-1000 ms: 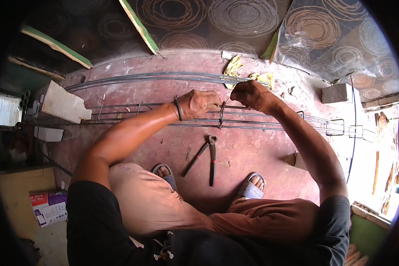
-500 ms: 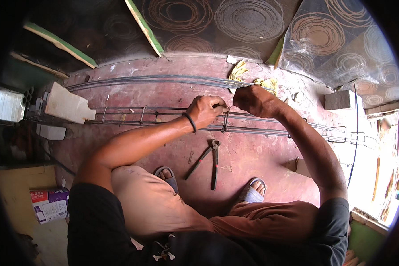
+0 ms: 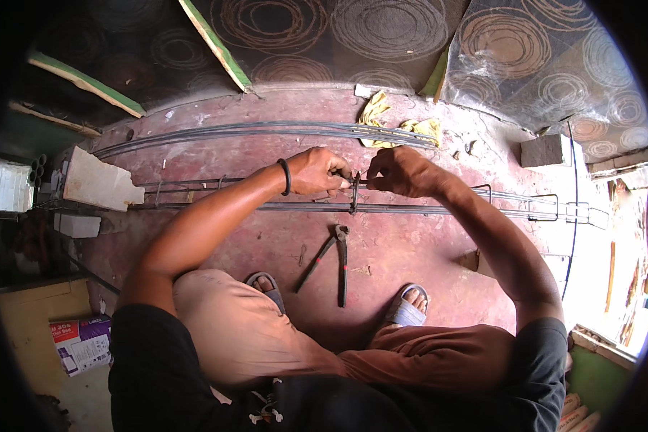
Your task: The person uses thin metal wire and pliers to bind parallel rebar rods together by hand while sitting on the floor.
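Observation:
Long steel bars (image 3: 281, 207) run across in front of me, joined by bent square stirrups into a narrow cage. Over its far bars my left hand (image 3: 320, 173), with a dark band at the wrist, closes its fingertips in a pinch beside one upright stirrup (image 3: 353, 197). On the stirrup's other side my right hand (image 3: 403, 173) is closed too, fingers curled and thumb pressed in. Between the fingertips is what looks like thin tie wire, mostly hidden by them. Black end-cutting pincers (image 3: 342, 259) with red marks lie spread on the floor nearer me.
Loose bars (image 3: 266, 128) lie farther back, their right ends over a yellow cloth (image 3: 374, 111). A pale block (image 3: 101, 180) stands at the cage's left, a grey block (image 3: 543, 151) at the far right. My sandalled feet (image 3: 409, 306) flank the pincers.
My hands have come down closer to the stirrup, the right one lower and turned so its curled fingers show. The whole view has shifted slightly; the pincers lie as before.

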